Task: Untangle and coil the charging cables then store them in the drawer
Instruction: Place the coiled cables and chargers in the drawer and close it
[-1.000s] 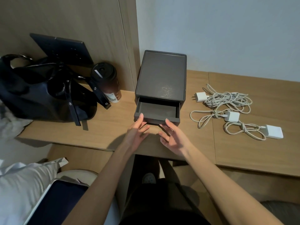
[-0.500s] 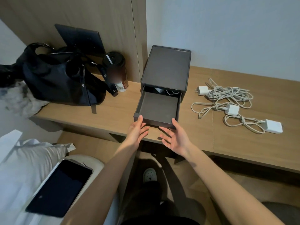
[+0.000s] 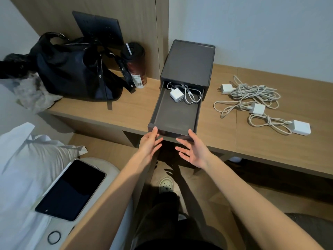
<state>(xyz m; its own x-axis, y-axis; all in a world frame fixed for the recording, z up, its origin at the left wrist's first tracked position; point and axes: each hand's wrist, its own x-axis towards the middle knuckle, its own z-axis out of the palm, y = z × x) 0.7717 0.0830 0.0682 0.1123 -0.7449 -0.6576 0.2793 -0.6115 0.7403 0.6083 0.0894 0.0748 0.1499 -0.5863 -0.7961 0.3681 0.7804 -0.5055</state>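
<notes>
Both your grips are open: left hand (image 3: pixel 150 144) and right hand (image 3: pixel 193 150) spread, palms facing, fingertips touching the front of the pulled-out drawer (image 3: pixel 173 114) on the table (image 3: pixel 126 112). One charger (image 3: pixel 177 95) lies inside; tangled cables (image 3: pixel 252 98) lie to its right.

A black handbag (image 3: pixel 75 69) was slumped on the wooden desk (image 3: pixel 126 112), a dark tumbler (image 3: pixel 135 64) standing just beside it. A dark panel (image 3: pixel 99 27) was mounted behind. A tablet (image 3: pixel 71 189) and a hair tie (image 3: pixel 54 237) were laid lower left, near a pillow (image 3: pixel 27 156).
</notes>
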